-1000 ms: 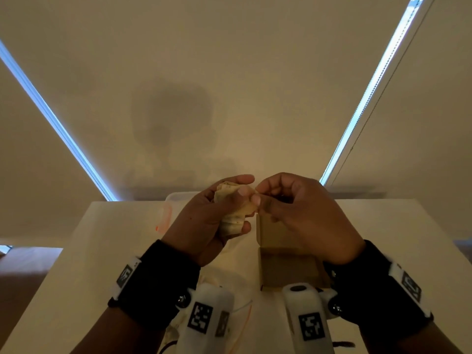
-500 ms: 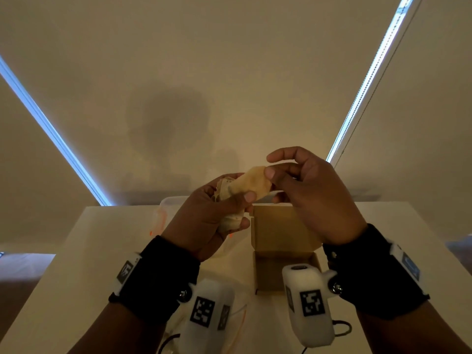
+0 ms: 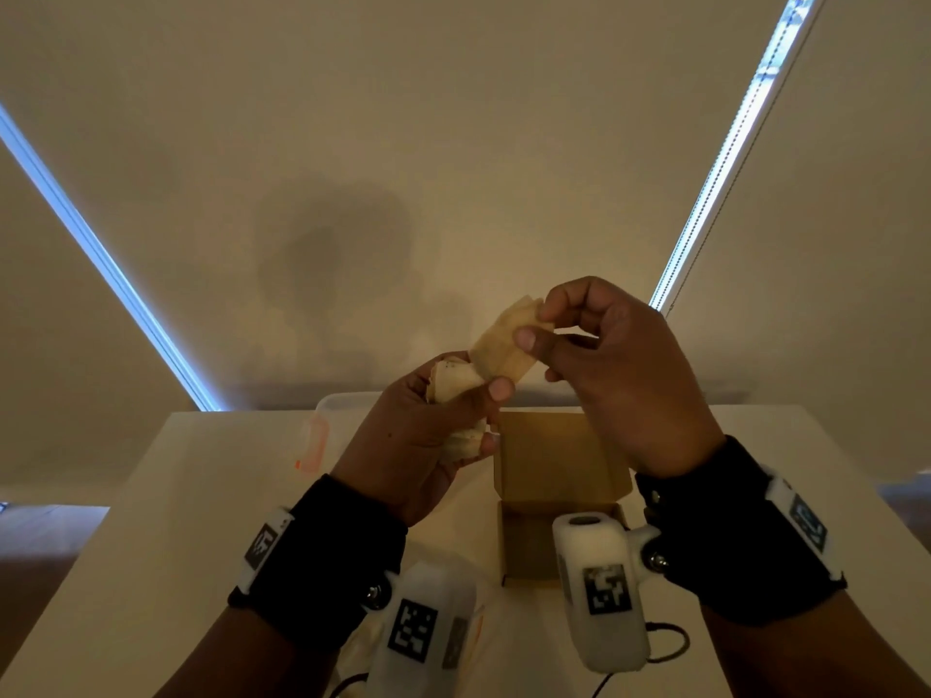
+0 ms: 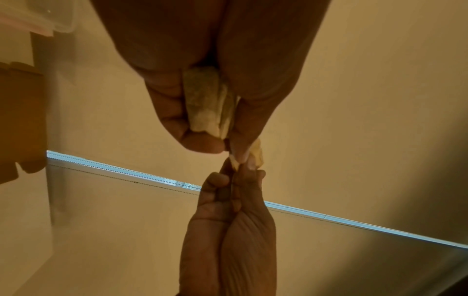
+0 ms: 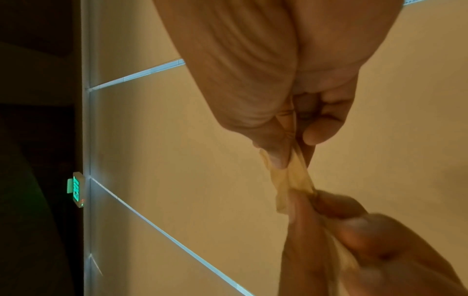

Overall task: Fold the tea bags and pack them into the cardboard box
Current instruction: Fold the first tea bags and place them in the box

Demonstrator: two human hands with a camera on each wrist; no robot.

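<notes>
Both hands are raised above the table. My left hand [image 3: 443, 410] grips a small bunch of pale tea bags [image 3: 453, 382], also seen in its fist in the left wrist view as tea bags [image 4: 202, 104]. My right hand [image 3: 539, 330] pinches one tea bag [image 3: 504, 352] by its upper end between thumb and forefinger, drawn up and to the right out of the bunch; the same tea bag [image 5: 288, 180] stretches between the hands. The open cardboard box [image 3: 549, 455] stands on the table below the hands, lid flap upright; its inside is partly hidden by the right wrist camera.
A clear plastic container [image 3: 332, 410] with an orange mark sits at the table's far edge, left of the box. The white table [image 3: 176, 521] ends at a beige blind. Cables [image 3: 670, 642] trail near the front edge. A green exit sign [image 5: 76, 189] glows far off.
Both hands have risen from over the box. My right hand has pulled one tea bag up and to the right, away from the bunch held in my left hand.
</notes>
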